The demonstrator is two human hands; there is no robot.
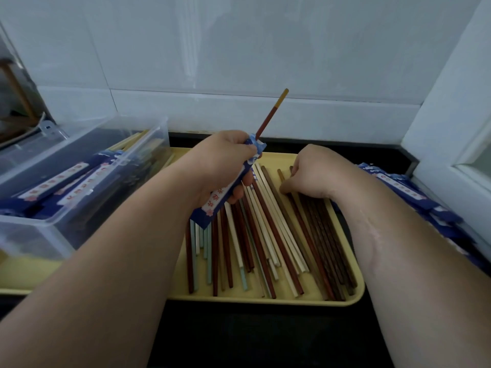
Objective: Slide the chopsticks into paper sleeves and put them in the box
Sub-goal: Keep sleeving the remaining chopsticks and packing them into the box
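My left hand (220,160) grips a blue paper sleeve (225,192) with a white label, held tilted above the yellow tray (342,301). A red chopstick (271,115) with a yellow tip sticks up out of the sleeve's top. My right hand (310,173) rests palm down on the loose chopsticks (265,235) in the tray, its fingers curled and pinching a brown one near its far end. The tray holds several chopsticks in red, brown, cream and pale blue. On the left stands the clear plastic box (47,227) with several sleeved chopsticks (66,181) inside.
A stack of blue paper sleeves (414,197) lies along the right of the tray, by the white window frame (451,128). A white tiled wall (239,62) rises behind. The tray and box sit on a dark counter (252,335).
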